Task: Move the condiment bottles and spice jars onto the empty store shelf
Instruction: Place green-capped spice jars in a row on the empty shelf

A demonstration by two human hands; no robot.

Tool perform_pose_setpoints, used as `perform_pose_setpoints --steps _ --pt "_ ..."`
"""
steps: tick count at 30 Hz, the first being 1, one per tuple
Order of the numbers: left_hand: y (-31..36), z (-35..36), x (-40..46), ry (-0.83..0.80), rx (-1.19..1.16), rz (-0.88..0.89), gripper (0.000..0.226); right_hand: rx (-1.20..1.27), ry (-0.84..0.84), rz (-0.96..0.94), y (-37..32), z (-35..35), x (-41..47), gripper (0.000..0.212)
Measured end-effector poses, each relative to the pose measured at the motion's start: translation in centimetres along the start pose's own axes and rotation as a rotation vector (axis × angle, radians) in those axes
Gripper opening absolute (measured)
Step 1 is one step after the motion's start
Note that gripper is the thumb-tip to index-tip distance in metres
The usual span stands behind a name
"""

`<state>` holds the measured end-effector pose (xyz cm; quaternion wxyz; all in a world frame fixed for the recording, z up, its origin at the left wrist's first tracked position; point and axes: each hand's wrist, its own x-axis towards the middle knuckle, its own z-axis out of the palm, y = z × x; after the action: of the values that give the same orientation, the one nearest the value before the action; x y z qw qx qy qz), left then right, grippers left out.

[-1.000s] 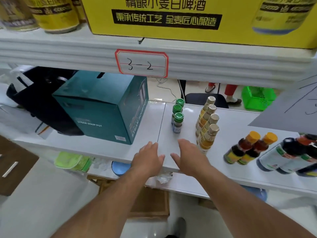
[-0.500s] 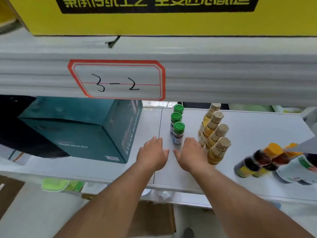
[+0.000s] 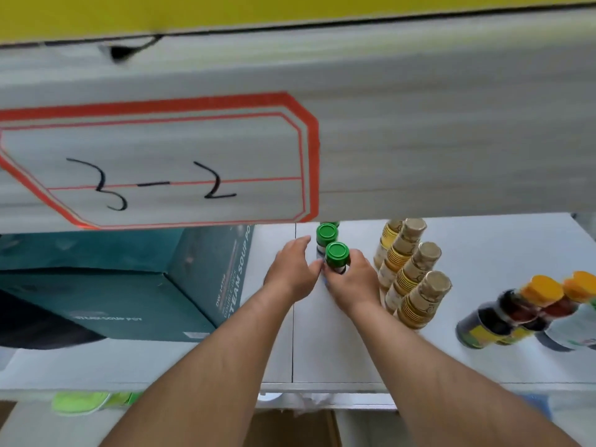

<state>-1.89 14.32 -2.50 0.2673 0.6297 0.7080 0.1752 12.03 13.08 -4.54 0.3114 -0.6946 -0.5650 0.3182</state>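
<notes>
Both hands have pushed forward onto the white shelf (image 3: 338,350): beside the teal box (image 3: 122,285), left hand (image 3: 292,272) curls loosely open, right hand (image 3: 350,280) fingers wrapping the nearest green-capped jar (image 3: 337,258); gold-capped bottles (image 3: 416,275) stand just right.

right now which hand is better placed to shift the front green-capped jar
Right. The right hand already wraps the front green-capped jar, fingers around its body. The left hand sits beside it, only fingertips near the jar, with the teal box crowding its side.
</notes>
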Motion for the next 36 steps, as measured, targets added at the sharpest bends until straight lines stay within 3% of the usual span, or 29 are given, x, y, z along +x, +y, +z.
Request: perform_pose_setpoints --steps 7,16,21,25,29,33,36 --pt "-0.1 1.3 2.1 0.059 -0.205 -0.071 0.079 0.037 0.022 0.006 0.6 -1.1 -3.0 0.028" --pt "0.9 2.4 3.6 0.101 -0.212 -0.065 0.028 0.027 0.020 -0.041 1.3 -0.5 -4.7 0.033" --pt "0.4 0.8 0.6 0.111 -0.173 -0.003 0.025 0.006 -0.019 -0.036 0.8 -1.3 -6.9 0.034" --pt "-0.7 -1.7 -3.2 0.024 -0.176 0.055 0.038 0.077 -0.055 0.001 -0.4 -3.5 -11.3 0.037" --pt "-0.3 -4.1 -7.9 -0.100 -0.200 0.115 0.054 0.128 0.011 0.064 -1.2 -6.5 -16.2 0.036" --pt "2.1 -5.9 -12.5 -0.314 -0.221 0.194 0.034 0.199 0.117 0.190 -1.3 -10.3 -20.7 0.036" --pt "4.5 -5.5 -15.3 -0.432 -0.196 0.295 0.032 0.202 0.196 0.266 -0.4 -13.1 -23.5 0.034"
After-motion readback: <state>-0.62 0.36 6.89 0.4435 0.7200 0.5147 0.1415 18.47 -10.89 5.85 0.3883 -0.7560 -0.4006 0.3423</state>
